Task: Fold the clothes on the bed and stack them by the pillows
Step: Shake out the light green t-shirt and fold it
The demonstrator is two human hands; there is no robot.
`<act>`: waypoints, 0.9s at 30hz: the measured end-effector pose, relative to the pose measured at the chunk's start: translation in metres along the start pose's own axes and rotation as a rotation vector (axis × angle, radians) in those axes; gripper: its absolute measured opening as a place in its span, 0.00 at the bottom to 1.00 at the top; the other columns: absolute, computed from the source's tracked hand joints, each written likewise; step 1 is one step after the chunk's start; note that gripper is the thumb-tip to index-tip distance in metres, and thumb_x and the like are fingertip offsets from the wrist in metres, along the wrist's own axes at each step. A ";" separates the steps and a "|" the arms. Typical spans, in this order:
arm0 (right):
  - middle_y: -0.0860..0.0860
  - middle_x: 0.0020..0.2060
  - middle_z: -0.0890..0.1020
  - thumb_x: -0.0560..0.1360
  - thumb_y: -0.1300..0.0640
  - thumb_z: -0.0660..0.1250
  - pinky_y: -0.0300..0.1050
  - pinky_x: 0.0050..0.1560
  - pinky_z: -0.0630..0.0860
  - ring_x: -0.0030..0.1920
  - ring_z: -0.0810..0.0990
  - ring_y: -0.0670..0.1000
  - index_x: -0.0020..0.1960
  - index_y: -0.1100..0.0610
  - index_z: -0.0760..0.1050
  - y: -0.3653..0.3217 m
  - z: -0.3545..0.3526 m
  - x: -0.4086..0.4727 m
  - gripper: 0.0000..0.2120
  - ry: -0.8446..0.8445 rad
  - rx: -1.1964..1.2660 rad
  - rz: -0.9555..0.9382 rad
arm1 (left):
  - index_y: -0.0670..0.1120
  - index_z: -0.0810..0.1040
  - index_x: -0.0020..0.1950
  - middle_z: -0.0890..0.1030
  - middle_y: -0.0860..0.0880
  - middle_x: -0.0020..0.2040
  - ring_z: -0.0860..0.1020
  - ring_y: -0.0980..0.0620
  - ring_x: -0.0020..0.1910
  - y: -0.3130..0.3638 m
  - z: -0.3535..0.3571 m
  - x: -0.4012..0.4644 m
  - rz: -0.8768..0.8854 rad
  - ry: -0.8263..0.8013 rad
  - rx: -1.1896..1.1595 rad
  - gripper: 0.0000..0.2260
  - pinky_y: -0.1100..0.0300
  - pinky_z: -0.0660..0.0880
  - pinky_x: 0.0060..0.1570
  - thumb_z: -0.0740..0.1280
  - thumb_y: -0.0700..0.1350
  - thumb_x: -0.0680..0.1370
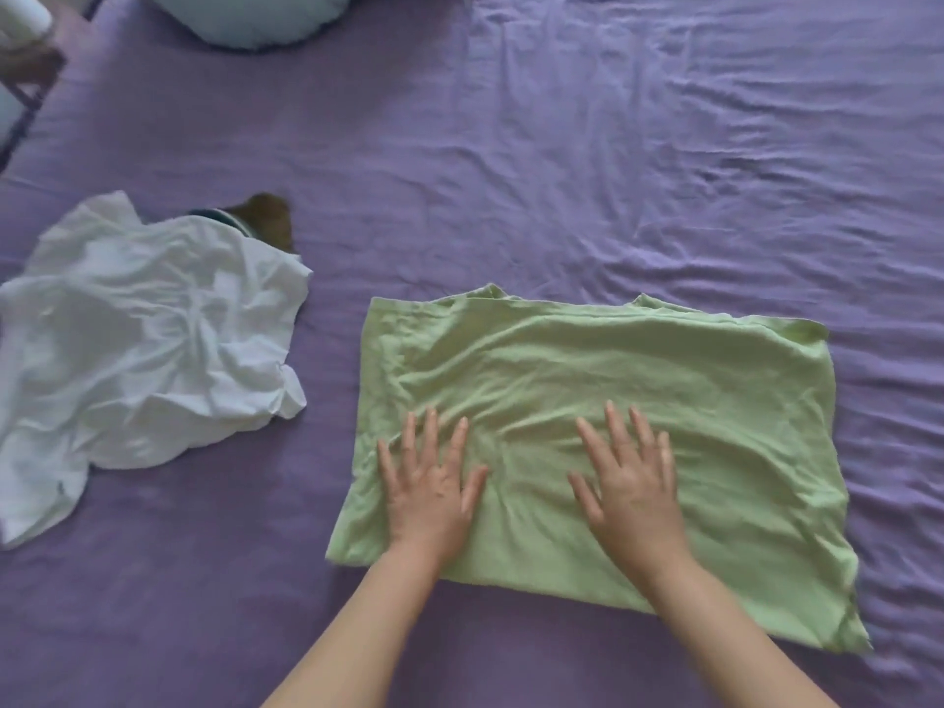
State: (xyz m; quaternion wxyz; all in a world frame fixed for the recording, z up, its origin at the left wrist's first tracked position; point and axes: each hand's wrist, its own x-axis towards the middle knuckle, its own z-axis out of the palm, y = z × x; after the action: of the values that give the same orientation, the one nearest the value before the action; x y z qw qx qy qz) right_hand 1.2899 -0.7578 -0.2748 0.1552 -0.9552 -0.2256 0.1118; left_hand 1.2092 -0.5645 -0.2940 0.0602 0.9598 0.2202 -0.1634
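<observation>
A light green garment (664, 380) lies folded into a rough rectangle on the purple bed sheet (562, 171), near the middle right. My left hand (429, 482) rests flat on its near left part, fingers spread. Palm down on the garment's near middle lies my right hand (631, 482), its fingers also apart. A crumpled white garment (143, 339) lies unfolded to the left. From under its far edge pokes a brown piece of clothing (270, 217). A pale pillow (265, 17) sits at the top left.
At the far left edge stands a bedside piece of furniture (25, 69) with a white object on it. The wrinkled sheet stretches away to the right and far side.
</observation>
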 end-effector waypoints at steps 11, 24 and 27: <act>0.52 0.77 0.41 0.74 0.30 0.39 0.71 0.66 0.36 0.75 0.35 0.57 0.74 0.37 0.38 -0.123 0.073 0.127 0.31 -0.290 -0.301 -0.178 | 0.47 0.61 0.74 0.67 0.45 0.67 0.66 0.45 0.65 -0.081 -0.044 0.080 -0.273 0.094 -0.421 0.29 0.57 0.61 0.64 0.65 0.54 0.77; 0.52 0.58 0.79 0.65 0.47 0.76 0.52 0.55 0.76 0.58 0.73 0.55 0.59 0.52 0.78 -0.181 0.077 0.028 0.24 0.060 0.219 -0.285 | 0.43 0.79 0.55 0.81 0.49 0.44 0.80 0.51 0.41 -0.107 -0.087 0.147 -0.331 -0.190 -1.248 0.11 0.60 0.77 0.38 0.69 0.47 0.76; 0.52 0.60 0.78 0.57 0.34 0.72 0.51 0.61 0.70 0.62 0.70 0.53 0.60 0.47 0.78 -0.187 0.096 -0.008 0.34 -0.134 0.162 -0.377 | 0.43 0.79 0.55 0.82 0.48 0.46 0.80 0.52 0.38 -0.103 -0.091 0.151 -0.364 -0.341 -1.333 0.13 0.60 0.75 0.36 0.70 0.48 0.75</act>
State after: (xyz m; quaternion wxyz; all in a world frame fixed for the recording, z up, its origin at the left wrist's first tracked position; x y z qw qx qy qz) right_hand 1.1817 -0.5785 -0.2977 0.2340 -0.8710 -0.4005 0.1620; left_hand 1.3185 -0.3943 -0.2640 0.6397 0.6277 0.4176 -0.1495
